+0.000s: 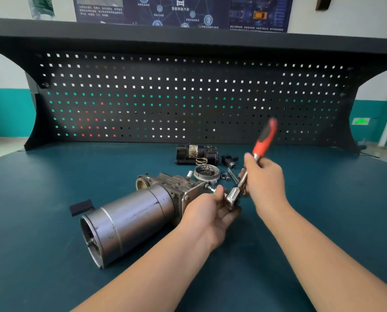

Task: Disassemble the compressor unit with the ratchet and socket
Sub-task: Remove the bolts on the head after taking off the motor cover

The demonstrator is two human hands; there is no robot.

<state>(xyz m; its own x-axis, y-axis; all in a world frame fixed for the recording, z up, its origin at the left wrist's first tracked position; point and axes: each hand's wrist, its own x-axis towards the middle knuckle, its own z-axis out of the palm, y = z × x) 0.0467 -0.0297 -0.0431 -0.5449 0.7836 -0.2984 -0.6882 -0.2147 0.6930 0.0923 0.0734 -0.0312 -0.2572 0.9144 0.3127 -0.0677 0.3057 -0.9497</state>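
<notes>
The compressor unit (131,217), a grey metal cylinder with a ribbed cast head, lies on its side on the blue-green bench. A bolt (210,188) sticks out of its right end. My left hand (207,210) cups the chrome ratchet head (232,197), fingers curled round it beside that bolt. The socket under the head is hidden by my fingers. My right hand (264,179) grips the ratchet's steel shaft just below the red and black handle (265,137), which slants up and to the right.
Removed parts lie behind the unit: a round metal cover (206,173), a spring (201,161), a black motor part (196,154), a black fitting (229,161) and loose bolts (233,176). A black pad (81,207) lies at left. A black pegboard (188,97) closes the back.
</notes>
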